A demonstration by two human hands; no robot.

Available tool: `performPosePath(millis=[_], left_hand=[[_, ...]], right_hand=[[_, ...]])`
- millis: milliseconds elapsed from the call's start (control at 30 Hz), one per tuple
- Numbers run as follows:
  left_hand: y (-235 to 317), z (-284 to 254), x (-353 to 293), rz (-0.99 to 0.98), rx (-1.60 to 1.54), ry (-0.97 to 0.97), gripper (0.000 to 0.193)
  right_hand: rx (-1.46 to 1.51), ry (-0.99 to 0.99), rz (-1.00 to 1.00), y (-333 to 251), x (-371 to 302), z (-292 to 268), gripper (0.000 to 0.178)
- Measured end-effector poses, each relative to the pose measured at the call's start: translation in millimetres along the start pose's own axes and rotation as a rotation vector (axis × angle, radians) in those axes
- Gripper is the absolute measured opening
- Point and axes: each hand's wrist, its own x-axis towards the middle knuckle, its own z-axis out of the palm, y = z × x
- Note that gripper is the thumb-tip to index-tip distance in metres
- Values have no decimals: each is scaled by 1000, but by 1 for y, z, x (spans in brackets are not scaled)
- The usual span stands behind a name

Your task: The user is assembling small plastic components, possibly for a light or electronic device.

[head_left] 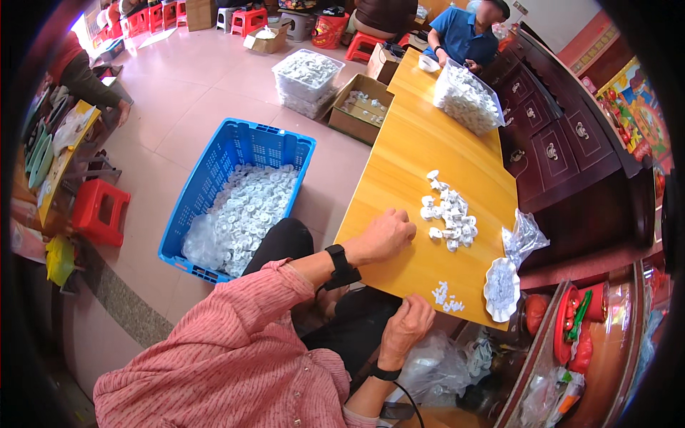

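Observation:
My left hand [384,237] is over the near edge of the yellow wooden table [399,164], its fingers curled together. Whatever they may hold is hidden. To its right lies a loose heap of small white plastic parts with round discs [451,214]. At the table's lower edge, my right hand [408,329] has its fingers bent and pressed together; anything in them is too small to make out. Beside it sits a little pile of small pale plastic pieces [447,297]. A white scalloped dish [501,291] holds more pale pieces near the table's right corner.
A blue crate [171,235] full of white parts stands on the floor left of my knee. A clear bin [467,100] of parts sits at the table's far end, near a person in blue [464,36]. A cardboard box [351,128] and red stool [100,210] are on the floor.

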Motion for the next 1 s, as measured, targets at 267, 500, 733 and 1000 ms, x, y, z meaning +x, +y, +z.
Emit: performPosePath(millis=[267, 500, 733, 1000], left_hand=[[-12, 2, -40, 106, -228, 96, 18], [-6, -12, -71, -332, -1062, -101, 34], [2, -19, -79, -358, -1309, -165, 38], [7, -29, -79, -407, -1419, -188, 37]], right_hand=[[840, -18, 574, -23, 3, -8, 10], [989, -48, 656, -29, 9, -7, 12], [998, -100, 613, -42, 16, -6, 16], [970, -105, 591, -51, 23, -7, 19]])
